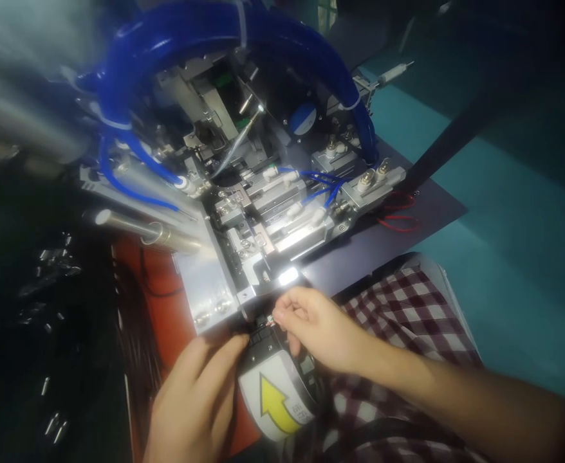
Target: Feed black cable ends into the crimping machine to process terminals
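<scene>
Right hand [314,325], the nearer, pinches a small part [269,320] at its fingertips beside a metal machine's [282,196] near edge; left hand [193,392] lies leftward, its grip unclear.

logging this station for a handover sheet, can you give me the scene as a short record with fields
left hand: fingertips close to a dark part, contact unclear
right hand: fingers drawn together at a small pale piece, too small to identify; grip unclear
label: curved white label with yellow arrow, below the fingertips
machine: silver metal assembly with thin blue tubes
arching above: thick blue hose
fabric: maroon-and-white checked cloth
</scene>
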